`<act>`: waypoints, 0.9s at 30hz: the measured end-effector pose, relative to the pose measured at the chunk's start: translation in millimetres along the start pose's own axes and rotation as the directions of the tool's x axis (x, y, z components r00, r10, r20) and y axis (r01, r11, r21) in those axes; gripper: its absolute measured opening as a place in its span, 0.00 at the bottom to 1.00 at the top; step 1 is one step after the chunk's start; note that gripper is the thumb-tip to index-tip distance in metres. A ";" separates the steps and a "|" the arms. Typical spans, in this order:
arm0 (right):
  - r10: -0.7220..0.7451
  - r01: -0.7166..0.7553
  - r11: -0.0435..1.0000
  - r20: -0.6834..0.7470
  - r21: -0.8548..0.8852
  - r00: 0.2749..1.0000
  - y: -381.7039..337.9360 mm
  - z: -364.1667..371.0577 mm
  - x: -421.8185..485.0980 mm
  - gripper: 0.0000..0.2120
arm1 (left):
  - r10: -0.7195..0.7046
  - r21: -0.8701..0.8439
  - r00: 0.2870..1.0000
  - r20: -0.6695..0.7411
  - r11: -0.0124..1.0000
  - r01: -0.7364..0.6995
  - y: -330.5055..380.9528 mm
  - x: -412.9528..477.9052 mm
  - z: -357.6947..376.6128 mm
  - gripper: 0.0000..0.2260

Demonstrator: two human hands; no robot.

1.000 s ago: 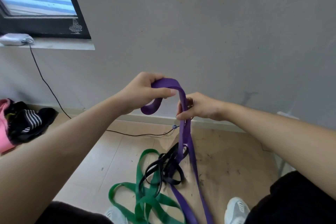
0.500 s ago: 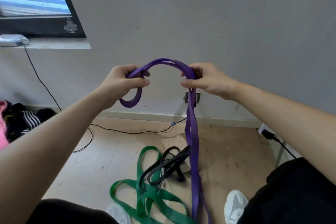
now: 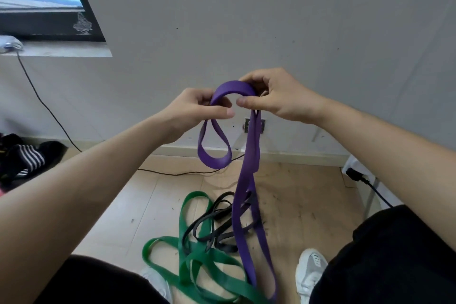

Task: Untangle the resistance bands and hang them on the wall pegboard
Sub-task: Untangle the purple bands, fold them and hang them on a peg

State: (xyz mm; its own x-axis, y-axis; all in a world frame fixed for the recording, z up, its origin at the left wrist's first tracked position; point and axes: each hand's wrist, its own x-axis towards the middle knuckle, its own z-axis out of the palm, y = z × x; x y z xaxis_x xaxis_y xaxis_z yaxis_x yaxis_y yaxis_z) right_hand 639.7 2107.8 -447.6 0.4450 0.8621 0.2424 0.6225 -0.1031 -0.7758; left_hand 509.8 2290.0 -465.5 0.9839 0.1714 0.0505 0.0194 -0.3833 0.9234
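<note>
Holding: in the head view, your left hand [image 3: 197, 108] and right hand [image 3: 278, 96] each pinch the wide purple rubber resistance band [image 3: 233, 87] with thumb and curled fingers, close together in front of the grey wall [image 3: 271, 20].
Purple band: it arches between your hands. A short loop hangs under the left one, and long strands drop from the right to the wooden floor [image 3: 308, 205].
Floor pile: the flat green rubber band [image 3: 197, 258] lies in overlapping loops. A thin black rubber band [image 3: 202, 221] lies across it, and the purple strands pass over the black one.
Feet: a white shoe [image 3: 311, 269] sits just right of the strands.
Left edge: dark striped clothing heap [image 3: 22, 158] below the window sill.
</note>
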 end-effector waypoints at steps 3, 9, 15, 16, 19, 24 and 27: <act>0.021 -0.019 0.999 0.044 -0.031 0.999 5.6 6.2 -0.4 0.14 | 0.016 -0.042 1.000 -0.017 0.999 -0.016 2.3 3.9 6.8 0.16; 0.121 -0.127 0.991 0.111 0.051 0.986 21.1 23.1 -3.9 0.13 | 0.007 0.105 0.997 -0.072 0.994 0.001 -0.3 4.6 12.7 0.08; 0.243 -0.266 0.961 0.219 0.079 0.945 42.1 32.4 -1.9 0.11 | 0.056 0.014 0.983 -0.176 0.998 -0.055 -0.4 2.3 9.4 0.07; 0.262 -0.286 0.955 0.230 0.075 0.937 45.5 32.5 -1.0 0.11 | 0.057 -0.005 0.980 -0.192 0.998 -0.059 -0.3 2.0 8.6 0.06; 0.298 -0.324 0.944 0.271 0.057 0.915 50.4 33.0 1.0 0.12 | 0.064 -0.044 0.972 -0.225 0.996 -0.076 -1.1 1.5 5.9 0.05; 0.300 -0.304 0.952 0.262 -0.024 0.917 46.5 24.9 3.3 0.13 | 0.072 -0.042 0.969 -0.235 0.996 -0.084 -3.7 0.1 0.7 0.07; 0.252 -0.249 0.968 0.164 -0.034 0.954 37.9 9.2 3.2 0.12 | 0.030 -0.024 0.977 -0.213 0.999 -0.036 -8.3 -0.1 -6.1 0.10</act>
State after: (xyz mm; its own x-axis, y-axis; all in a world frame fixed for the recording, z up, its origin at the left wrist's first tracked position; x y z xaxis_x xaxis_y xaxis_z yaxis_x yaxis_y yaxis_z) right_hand 658.8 2111.3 -481.6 0.4757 0.8776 -0.0594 0.5135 -0.3319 -0.7913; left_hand 508.4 2298.7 -470.9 0.9238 0.3489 0.1580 -0.0202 -0.3676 0.9298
